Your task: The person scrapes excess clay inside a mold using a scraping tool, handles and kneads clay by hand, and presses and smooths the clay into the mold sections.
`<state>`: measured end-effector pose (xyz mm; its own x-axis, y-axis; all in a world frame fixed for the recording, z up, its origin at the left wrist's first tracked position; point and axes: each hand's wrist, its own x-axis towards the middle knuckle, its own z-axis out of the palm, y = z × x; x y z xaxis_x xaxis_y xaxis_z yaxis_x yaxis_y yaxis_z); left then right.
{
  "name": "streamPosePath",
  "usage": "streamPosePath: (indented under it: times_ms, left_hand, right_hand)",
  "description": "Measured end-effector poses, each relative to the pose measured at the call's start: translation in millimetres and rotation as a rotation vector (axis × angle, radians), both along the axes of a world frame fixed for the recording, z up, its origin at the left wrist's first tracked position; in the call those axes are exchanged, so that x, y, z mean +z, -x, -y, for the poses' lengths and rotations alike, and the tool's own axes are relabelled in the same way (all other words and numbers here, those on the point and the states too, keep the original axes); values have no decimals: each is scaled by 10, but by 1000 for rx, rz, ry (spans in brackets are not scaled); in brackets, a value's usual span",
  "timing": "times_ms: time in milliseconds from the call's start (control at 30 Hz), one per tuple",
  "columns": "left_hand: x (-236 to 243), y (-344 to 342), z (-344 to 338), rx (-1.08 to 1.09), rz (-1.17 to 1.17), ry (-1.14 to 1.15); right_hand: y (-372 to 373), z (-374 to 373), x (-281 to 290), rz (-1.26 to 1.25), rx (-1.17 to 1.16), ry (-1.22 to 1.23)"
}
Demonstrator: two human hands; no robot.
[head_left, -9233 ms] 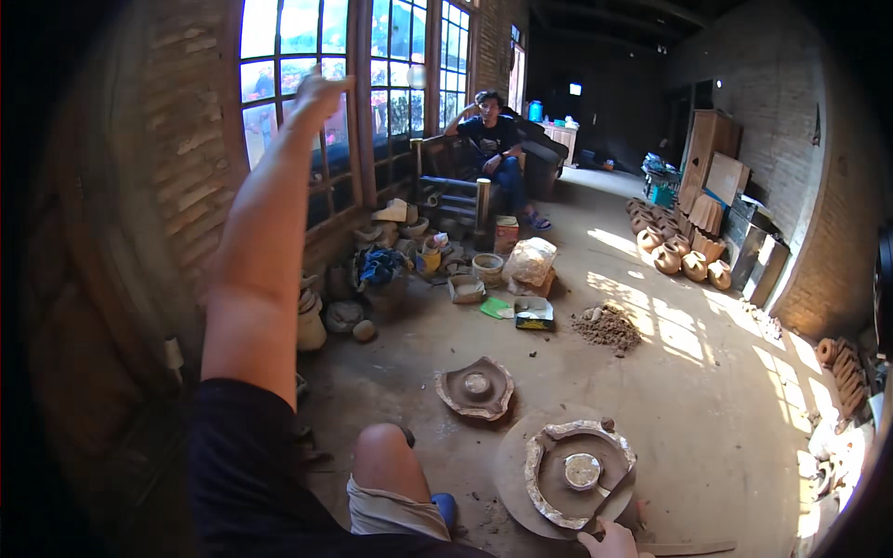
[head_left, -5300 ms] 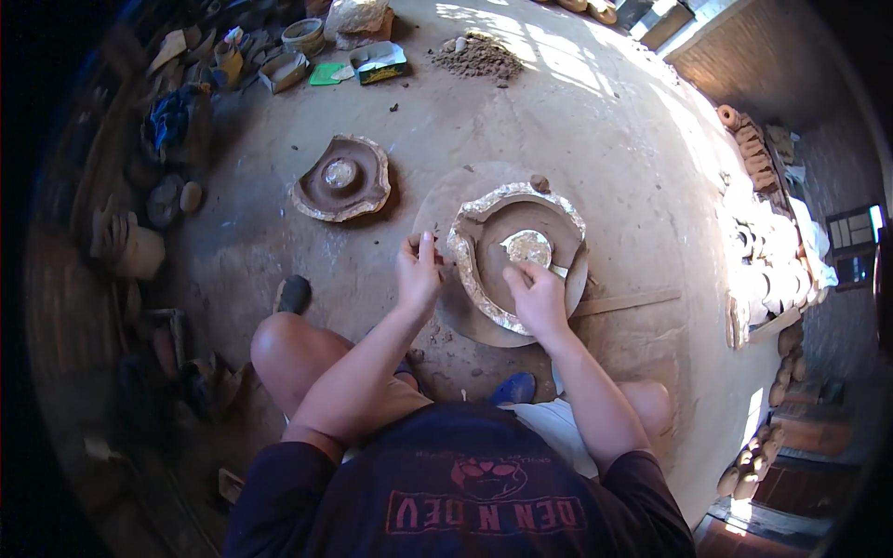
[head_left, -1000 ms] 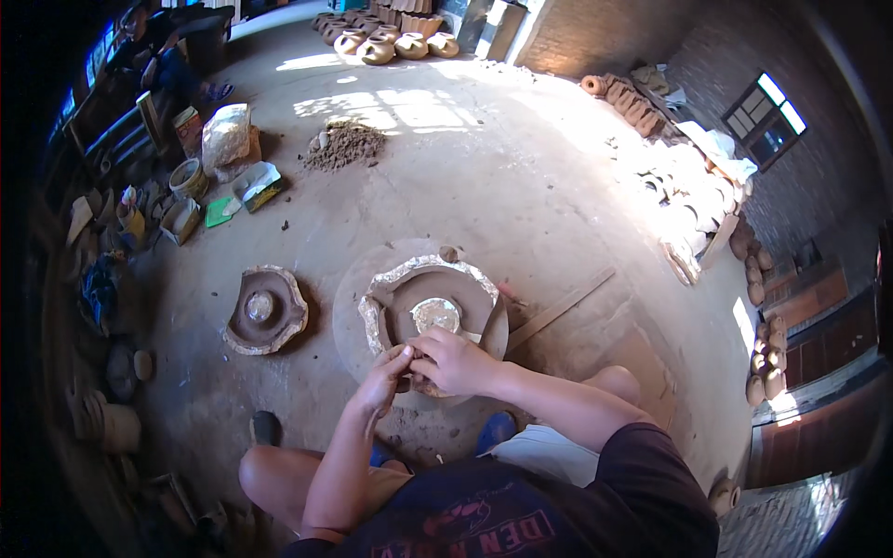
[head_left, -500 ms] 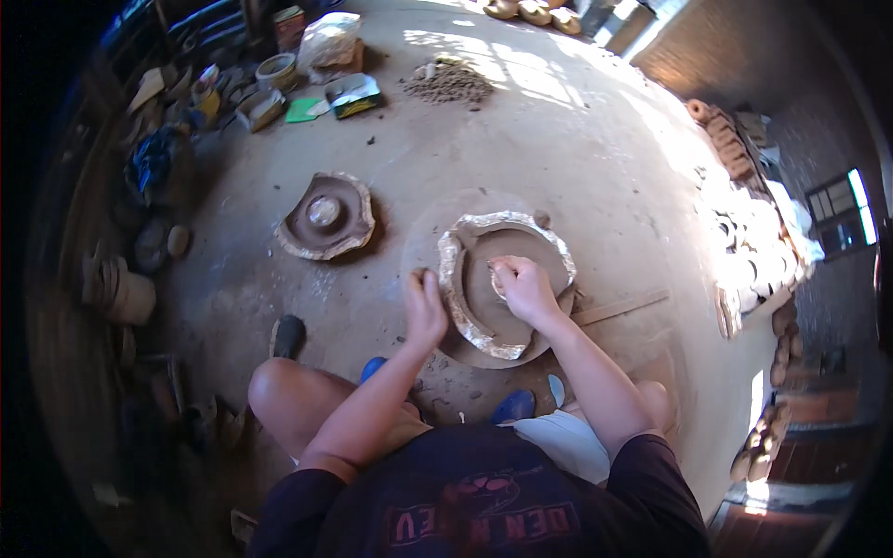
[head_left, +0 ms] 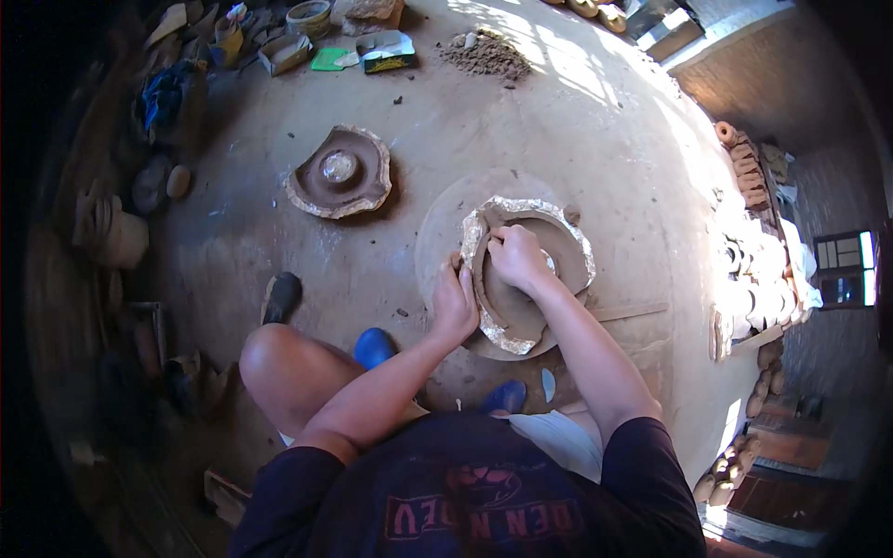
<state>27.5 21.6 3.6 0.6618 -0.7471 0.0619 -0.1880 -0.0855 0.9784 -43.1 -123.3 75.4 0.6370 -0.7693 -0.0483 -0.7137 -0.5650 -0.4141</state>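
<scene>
A round mold point(head_left: 583, 240) with a rough whitish rim stands on a flat disc point(head_left: 437, 223) on the floor before me. Grey-brown clay point(head_left: 507, 302) lines its inside, and a pale knob at its middle shows partly past my right hand. Reaching into the mold, my right hand point(head_left: 521, 259) is closed, its fingertips against the clay at the upper left inner wall. Whatever may be in those fingers is hidden. Along the mold's outer left side lies my left hand point(head_left: 455, 302), fingers extended and touching the wall.
A second mold point(head_left: 339, 177) with a pale central knob sits farther left. A heap of crumbled clay point(head_left: 484, 56) and an open box point(head_left: 386, 51) lie at the back. A wooden strip point(head_left: 633, 311) is right of the disc. Blue sandals point(head_left: 375, 348) and a bluish flat piece point(head_left: 549, 384) are near my legs.
My right hand has moved from the mold's middle to its upper left inner wall. My left hand has come in against the outer wall. The whole view has shifted somewhat.
</scene>
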Motion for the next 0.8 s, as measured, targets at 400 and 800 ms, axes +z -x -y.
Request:
streamPosePath:
  times_ms: [400,800]
  left_hand:
    - [-99,-177,142,-11,51,6]
    - [-161,-523,315,-181,84,94]
  right_hand:
    - [52,-568,109,-251,38,-172]
    - [531,-793,249,-310,400,-14]
